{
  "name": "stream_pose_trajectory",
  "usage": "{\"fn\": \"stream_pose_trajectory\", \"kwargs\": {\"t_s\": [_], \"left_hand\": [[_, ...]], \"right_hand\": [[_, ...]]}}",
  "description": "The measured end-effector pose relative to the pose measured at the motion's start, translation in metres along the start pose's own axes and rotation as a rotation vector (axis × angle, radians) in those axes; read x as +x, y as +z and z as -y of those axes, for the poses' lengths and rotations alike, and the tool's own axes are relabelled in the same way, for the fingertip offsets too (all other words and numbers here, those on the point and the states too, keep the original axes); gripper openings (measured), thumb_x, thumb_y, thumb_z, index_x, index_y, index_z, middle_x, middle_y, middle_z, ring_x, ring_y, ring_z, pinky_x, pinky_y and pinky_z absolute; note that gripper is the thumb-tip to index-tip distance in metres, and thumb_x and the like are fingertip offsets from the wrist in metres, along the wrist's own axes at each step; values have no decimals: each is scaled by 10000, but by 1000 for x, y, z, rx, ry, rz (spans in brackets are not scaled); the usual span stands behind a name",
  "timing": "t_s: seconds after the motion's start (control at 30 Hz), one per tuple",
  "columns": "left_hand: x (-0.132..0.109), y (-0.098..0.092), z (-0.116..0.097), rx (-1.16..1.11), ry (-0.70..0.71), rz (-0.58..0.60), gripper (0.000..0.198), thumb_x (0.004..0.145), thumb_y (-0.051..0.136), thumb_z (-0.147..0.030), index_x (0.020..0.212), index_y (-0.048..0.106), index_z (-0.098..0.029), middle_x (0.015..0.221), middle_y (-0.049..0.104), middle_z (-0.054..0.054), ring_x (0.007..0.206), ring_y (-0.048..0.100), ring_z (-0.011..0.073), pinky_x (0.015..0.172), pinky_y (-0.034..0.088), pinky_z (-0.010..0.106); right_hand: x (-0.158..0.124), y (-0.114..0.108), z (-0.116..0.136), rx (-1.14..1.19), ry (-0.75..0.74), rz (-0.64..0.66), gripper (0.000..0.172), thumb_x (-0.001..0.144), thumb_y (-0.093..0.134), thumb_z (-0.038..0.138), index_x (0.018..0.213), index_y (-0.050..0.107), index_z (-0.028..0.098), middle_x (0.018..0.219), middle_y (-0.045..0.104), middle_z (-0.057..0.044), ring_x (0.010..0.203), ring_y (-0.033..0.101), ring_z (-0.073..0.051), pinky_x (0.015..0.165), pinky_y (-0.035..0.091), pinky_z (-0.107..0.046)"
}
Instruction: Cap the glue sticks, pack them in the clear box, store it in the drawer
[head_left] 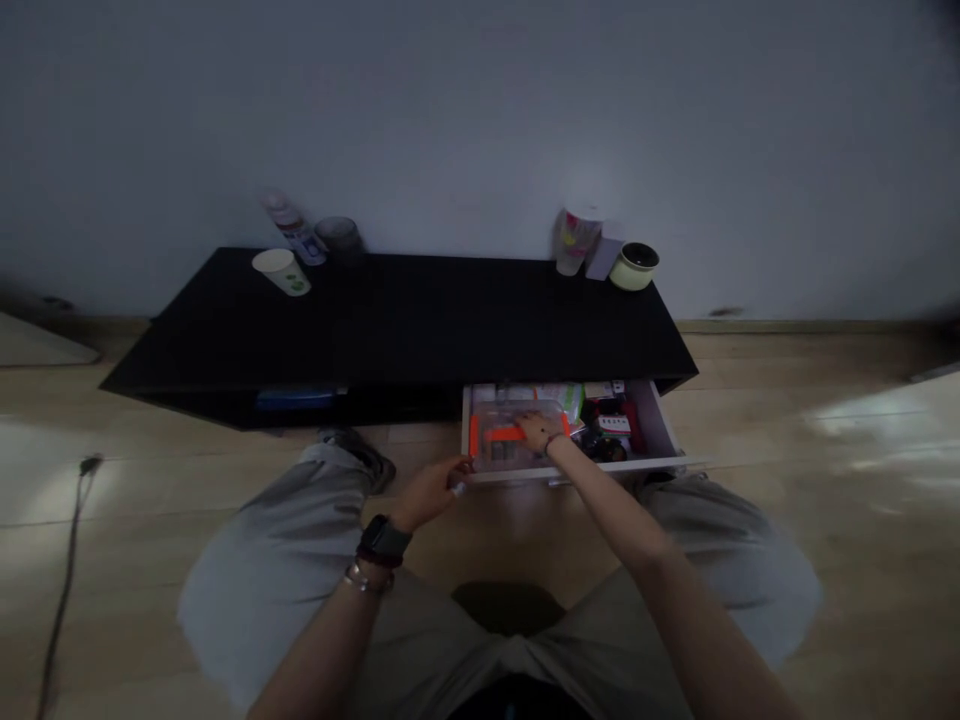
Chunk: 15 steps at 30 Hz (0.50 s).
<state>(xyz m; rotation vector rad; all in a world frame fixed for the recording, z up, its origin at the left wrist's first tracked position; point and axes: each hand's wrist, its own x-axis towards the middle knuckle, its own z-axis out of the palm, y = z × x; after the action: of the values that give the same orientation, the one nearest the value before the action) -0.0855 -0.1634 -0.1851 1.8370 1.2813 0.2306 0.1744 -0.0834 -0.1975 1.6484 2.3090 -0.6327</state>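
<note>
A white drawer (574, 470) stands pulled out of a black low cabinet (390, 320). My right hand (540, 431) lies on a clear plastic box (502, 437) with orange latches inside the drawer, its fingers gripping the lid. My left hand (431, 492) is at the drawer's front left corner, its fingers closed on the edge. A small white bit shows at those fingertips, too small to name. Packets and small dark items (611, 430) fill the drawer around the box.
On the cabinet top stand a paper cup (283, 271), a spray can (294, 228), a dark jar (339, 238), a plastic cup (577, 240) and a pale green tin (634, 266). A blue item (296, 399) sits on the cabinet's open shelf. A black cable (67, 590) lies on the wooden floor.
</note>
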Motion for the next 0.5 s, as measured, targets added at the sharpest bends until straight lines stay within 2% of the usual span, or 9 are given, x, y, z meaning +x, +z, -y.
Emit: {"fn": "stream_pose_trajectory", "kwargs": {"t_s": [0.13, 0.27, 0.37, 0.5], "left_hand": [[-4, -1, -6, 193, -11, 71, 481, 841, 635, -278, 1320, 600, -244, 1244, 701, 48, 1138, 651, 249, 984, 487, 362], [-6, -2, -12, 308, 4, 91, 476, 849, 649, -257, 1320, 583, -269, 1341, 643, 38, 1202, 619, 248, 1006, 478, 359], [-9, -3, -16, 382, 5, 21, 456, 876, 630, -270, 1325, 551, -266, 1372, 597, 57, 1159, 635, 232, 952, 499, 328], [-10, -1, -17, 498, -120, -75, 334, 916, 594, -325, 1232, 544, -229, 1262, 616, 83, 1021, 674, 226, 784, 501, 297]], "right_hand": [[-5, 14, 5, -53, -60, 2, 455, 849, 688, 253, 1271, 595, 110, 1332, 620, -174, 1232, 561, -294, 971, 449, -353], [-9, 8, 2, -79, -100, -1, 444, 794, 731, 292, 1190, 629, 119, 1261, 657, -160, 1173, 585, -282, 956, 442, -335], [-20, -12, -4, -72, -107, -79, 396, 799, 688, 308, 1141, 640, 114, 1195, 676, -162, 1120, 601, -286, 933, 435, -345], [-45, -58, -18, 19, -131, -274, 313, 751, 691, 324, 1006, 668, 145, 1034, 710, -140, 978, 622, -270, 814, 428, -326]]}}
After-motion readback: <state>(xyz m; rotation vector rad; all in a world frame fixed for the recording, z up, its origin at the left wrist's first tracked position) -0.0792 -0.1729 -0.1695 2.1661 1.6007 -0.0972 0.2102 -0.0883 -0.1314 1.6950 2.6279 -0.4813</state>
